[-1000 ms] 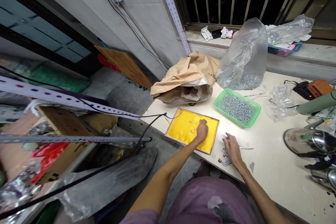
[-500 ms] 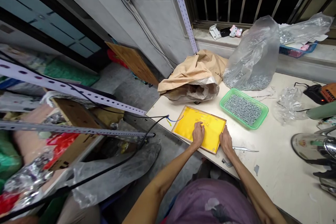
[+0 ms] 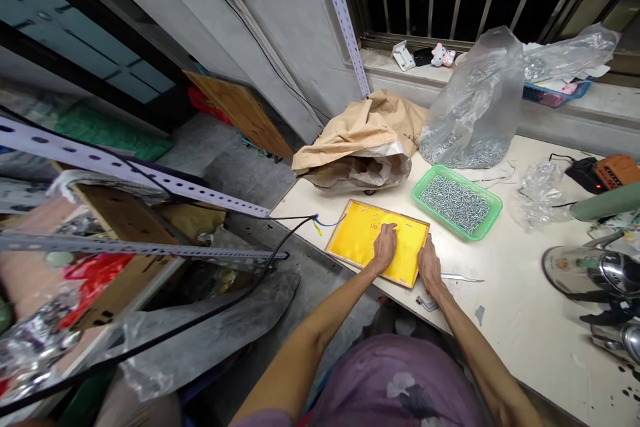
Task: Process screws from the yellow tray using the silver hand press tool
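A shallow yellow tray (image 3: 350, 237) with a thin wood-coloured rim lies at the table's front edge. Several small pale pieces and some dark lettering show on its yellow surface. My left hand (image 3: 385, 248) is over the right half of the tray with its fingers curled together; what they hold, if anything, is too small to make out. Closed along the tray's right edge is my right hand (image 3: 429, 262). Behind the tray stands a green basket (image 3: 493, 227) full of small metal pins or screws (image 3: 453, 203).
A brown paper sack (image 3: 360, 133) and a clear bag of metal pieces (image 3: 475, 113) stand behind. A thin metal tool (image 3: 465, 277) lies right of my right wrist. Steel kettle (image 3: 575, 273) at right. A black cable (image 3: 250, 290) runs along the left.
My left hand has shifted right across the yellow tray, uncovering more of the surface to its left. My right hand stays at the tray's right edge. The view has turned slightly.
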`<action>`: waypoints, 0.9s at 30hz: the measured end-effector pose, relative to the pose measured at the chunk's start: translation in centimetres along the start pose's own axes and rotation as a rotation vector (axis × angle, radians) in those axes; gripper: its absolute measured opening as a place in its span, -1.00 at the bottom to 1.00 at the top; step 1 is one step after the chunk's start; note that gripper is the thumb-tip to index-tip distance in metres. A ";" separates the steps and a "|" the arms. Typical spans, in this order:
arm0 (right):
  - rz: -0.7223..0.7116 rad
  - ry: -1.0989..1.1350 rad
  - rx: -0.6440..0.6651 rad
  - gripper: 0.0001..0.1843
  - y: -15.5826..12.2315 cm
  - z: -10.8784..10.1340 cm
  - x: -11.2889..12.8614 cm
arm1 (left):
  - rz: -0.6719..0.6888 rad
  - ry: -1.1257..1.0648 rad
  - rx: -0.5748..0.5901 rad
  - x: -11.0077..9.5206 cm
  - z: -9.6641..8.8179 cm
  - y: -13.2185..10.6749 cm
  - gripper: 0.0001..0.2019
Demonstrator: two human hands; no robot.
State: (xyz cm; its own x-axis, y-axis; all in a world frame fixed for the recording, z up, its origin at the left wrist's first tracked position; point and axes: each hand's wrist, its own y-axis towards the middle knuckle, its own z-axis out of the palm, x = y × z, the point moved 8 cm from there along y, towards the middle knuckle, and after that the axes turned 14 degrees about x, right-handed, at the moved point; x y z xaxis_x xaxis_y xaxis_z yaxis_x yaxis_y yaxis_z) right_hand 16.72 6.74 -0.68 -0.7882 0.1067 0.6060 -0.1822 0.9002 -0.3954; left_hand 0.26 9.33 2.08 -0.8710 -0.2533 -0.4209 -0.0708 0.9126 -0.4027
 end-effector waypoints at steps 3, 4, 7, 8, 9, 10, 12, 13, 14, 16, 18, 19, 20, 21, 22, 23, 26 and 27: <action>0.049 -0.028 0.052 -0.39 -0.1 0.6 -0.1 | 0.080 0.058 0.104 -1.3 1.0 0.7 -0.64; 0.084 -0.038 0.077 -0.39 -0.2 0.8 -0.2 | 0.112 0.083 0.138 -1.9 1.4 1.0 -0.63; 0.160 -0.065 0.127 -0.38 -0.6 1.2 -0.5 | 0.186 0.164 0.221 -3.2 2.2 1.9 -0.63; 0.165 -0.070 0.130 -0.38 -0.7 1.1 -0.4 | 0.194 0.188 0.244 -3.5 2.5 2.1 -0.64; 0.163 -0.070 0.128 -0.37 -0.7 1.1 -0.3 | 0.192 0.209 0.263 -3.7 2.6 2.3 -0.66; 0.158 -0.066 0.124 -0.37 -0.7 1.0 -0.2 | 0.185 0.227 0.277 -3.9 2.6 2.5 -0.67; 0.156 -0.044 0.124 -0.38 -0.7 0.8 0.2 | 0.172 0.244 0.284 -4.1 2.3 2.8 -0.70; 0.157 -0.029 0.130 -0.38 -0.8 0.6 0.3 | 0.170 0.236 0.276 -4.1 2.0 2.9 -0.72; 0.157 -0.018 0.133 -0.38 -0.9 0.4 0.5 | 0.170 0.211 0.259 -4.2 1.5 2.9 -0.74; 0.136 -0.012 0.111 -0.38 -1.5 -0.7 0.6 | 0.165 0.135 0.223 -4.1 0.6 2.7 -0.79; 0.095 -0.037 0.040 -0.37 -2.9 -2.5 0.3 | 0.156 0.083 0.205 -4.0 0.1 2.0 -0.82; 0.077 -0.057 -0.002 -0.37 -3.9 -3.5 -0.1 | 0.158 0.071 0.209 -4.0 0.2 1.4 -0.82; 0.067 -0.079 -0.038 -0.38 -5.0 -4.4 -0.8 | 0.162 0.053 0.232 -4.0 0.5 0.5 -0.82; 0.063 -0.104 -0.060 -0.40 -6.2 -5.2 -1.6 | 0.162 0.018 0.275 -4.1 1.2 -0.5 -0.83; 0.070 -0.131 -0.059 -0.42 -7.5 -5.7 -2.5 | 0.154 -0.040 0.334 -4.1 2.2 -1.8 -0.83; 0.081 -0.162 -0.036 -0.46 -8.8 -5.9 -3.5 | 0.136 -0.117 0.412 -4.1 3.3 -3.2 -0.84; 0.106 -0.256 0.111 -0.56 -12.2 -4.9 -5.7 | 0.059 -0.281 0.602 -4.2 6.8 -7.2 -0.85; 0.110 -0.286 0.159 -0.59 -13.0 -4.3 -6.1 | 0.041 -0.294 0.623 -4.3 7.6 -8.1 -0.85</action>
State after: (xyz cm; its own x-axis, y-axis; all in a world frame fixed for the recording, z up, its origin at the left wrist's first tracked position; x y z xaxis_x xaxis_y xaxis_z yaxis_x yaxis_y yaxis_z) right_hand 26.40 -3.78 3.74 -0.9370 0.0564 0.3449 -0.1589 0.8103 -0.5641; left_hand 8.28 0.63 1.00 -0.6925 -0.3796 -0.6134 0.3285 0.5911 -0.7366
